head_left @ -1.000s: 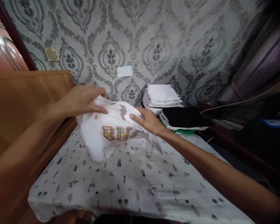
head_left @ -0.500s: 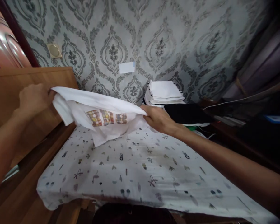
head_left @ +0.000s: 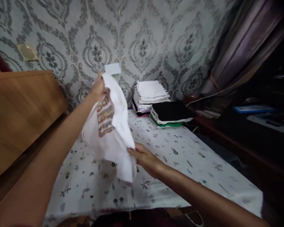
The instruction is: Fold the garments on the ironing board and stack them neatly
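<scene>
A white cloth garment [head_left: 120, 126] with plaid-patterned lettering hangs folded and slanted between my two hands, over the printed sheet. My left hand [head_left: 98, 89] is closed on its upper end, higher and farther back. Lower and to the right, my right hand [head_left: 145, 157] pinches its other end between thumb and fingers. The garment's loose lower part droops toward the white patterned sheet [head_left: 170, 176]. Part of the lettering is hidden in folds.
At the back stands a stack of folded white cloths [head_left: 151, 90]. Beside it lies a lower pile with a black cloth [head_left: 171, 110] on top. A wooden cabinet [head_left: 21, 116] is at the left, a dark desk [head_left: 227, 138] at the right.
My left hand has moved right and slightly up, and my right hand down and left. The garment has gone from stretched sideways to hanging steeply slanted. The view has shifted right.
</scene>
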Action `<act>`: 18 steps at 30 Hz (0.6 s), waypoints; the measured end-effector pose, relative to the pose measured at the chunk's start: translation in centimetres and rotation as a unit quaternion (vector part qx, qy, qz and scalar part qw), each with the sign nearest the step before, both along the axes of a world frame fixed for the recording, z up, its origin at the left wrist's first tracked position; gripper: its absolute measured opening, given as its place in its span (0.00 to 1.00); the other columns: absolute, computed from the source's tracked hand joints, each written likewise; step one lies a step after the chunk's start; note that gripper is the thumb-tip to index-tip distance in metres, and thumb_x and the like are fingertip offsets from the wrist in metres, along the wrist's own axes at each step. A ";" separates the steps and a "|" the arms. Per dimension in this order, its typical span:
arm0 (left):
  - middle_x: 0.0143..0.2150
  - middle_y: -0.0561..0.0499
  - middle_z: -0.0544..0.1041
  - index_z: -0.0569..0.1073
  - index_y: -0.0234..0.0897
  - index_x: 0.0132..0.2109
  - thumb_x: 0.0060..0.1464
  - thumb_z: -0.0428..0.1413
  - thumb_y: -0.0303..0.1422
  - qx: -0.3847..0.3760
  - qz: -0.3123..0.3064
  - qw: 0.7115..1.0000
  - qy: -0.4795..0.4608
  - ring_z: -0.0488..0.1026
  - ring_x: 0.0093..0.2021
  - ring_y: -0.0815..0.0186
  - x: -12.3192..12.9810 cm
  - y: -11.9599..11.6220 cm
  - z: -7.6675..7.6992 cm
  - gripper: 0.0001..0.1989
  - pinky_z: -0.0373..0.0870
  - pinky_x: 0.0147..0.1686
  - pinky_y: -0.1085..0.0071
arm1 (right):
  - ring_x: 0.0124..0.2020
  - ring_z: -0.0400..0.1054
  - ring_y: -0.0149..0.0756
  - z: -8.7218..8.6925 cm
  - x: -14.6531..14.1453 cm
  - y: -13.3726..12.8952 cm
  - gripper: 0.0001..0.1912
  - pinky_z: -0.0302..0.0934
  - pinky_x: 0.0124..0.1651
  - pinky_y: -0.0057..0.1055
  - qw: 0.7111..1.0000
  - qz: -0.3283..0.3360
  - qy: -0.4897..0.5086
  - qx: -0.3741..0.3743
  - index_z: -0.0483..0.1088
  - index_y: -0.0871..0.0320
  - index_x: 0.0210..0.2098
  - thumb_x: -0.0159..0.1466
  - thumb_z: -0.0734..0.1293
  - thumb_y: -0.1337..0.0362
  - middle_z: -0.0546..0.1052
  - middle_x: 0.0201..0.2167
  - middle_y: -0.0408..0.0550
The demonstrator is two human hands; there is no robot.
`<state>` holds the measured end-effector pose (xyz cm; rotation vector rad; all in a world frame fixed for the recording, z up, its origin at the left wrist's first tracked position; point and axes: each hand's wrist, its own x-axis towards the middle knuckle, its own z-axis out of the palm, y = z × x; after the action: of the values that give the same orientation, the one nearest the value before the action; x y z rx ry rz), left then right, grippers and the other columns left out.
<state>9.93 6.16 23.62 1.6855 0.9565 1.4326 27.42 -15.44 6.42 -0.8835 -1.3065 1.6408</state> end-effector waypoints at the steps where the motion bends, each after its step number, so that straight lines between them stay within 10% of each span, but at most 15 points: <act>1: 0.48 0.51 0.76 0.63 0.42 0.55 0.64 0.50 0.45 -0.018 -0.018 1.000 0.017 0.72 0.53 0.63 1.6 0.6 -2.1 0.17 0.71 0.49 0.60 | 0.43 0.74 0.43 -1.2 1.1 0.0 0.22 0.68 0.46 0.39 0.998 -0.041 0.014 -0.049 0.74 0.57 0.50 0.61 0.70 0.52 0.80 0.44 0.51; 5: 0.48 0.47 0.75 0.55 0.45 0.64 0.56 0.60 0.41 -0.137 -0.091 0.966 0.200 0.73 0.51 0.58 3.3 1.4 -9.9 0.34 0.68 0.49 0.58 | 0.40 0.77 0.43 -4.8 5.8 -0.5 0.16 0.71 0.43 0.38 0.968 -0.166 0.040 -0.182 0.74 0.57 0.46 0.59 0.70 0.61 0.82 0.41 0.52; 9: 0.37 0.49 0.75 0.67 0.37 0.53 0.55 0.55 0.41 -0.114 -0.049 0.939 0.320 0.72 0.40 0.61 -1.6 -0.1 -14.8 0.21 0.68 0.42 0.65 | 0.38 0.78 0.44 -5.7 8.7 -1.6 0.09 0.73 0.45 0.39 0.959 -0.176 0.026 -0.220 0.74 0.55 0.38 0.56 0.70 0.65 0.82 0.37 0.52; 12: 0.32 0.51 0.73 0.70 0.37 0.35 0.55 0.53 0.45 -0.063 -0.027 0.915 0.398 0.70 0.36 0.62 -7.2 -4.1 -16.8 0.14 0.67 0.37 0.69 | 0.41 0.78 0.46 -5.4 9.4 -2.1 0.12 0.73 0.46 0.39 0.963 -0.157 0.006 -0.217 0.74 0.56 0.39 0.56 0.72 0.61 0.82 0.40 0.54; 18: 0.53 0.46 0.75 0.70 0.41 0.55 0.56 0.56 0.46 -0.069 -0.061 0.874 0.476 0.71 0.53 0.55 -11.5 -16.4 -20.2 0.23 0.68 0.51 0.61 | 0.44 0.77 0.51 -4.7 8.2 -2.2 0.23 0.72 0.46 0.43 0.968 -0.121 -0.075 -0.208 0.73 0.56 0.46 0.51 0.76 0.58 0.82 0.42 0.55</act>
<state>-1.56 -10.21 3.38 2.3113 1.3658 0.3518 35.62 -17.69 1.76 -1.3849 -0.9159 1.7025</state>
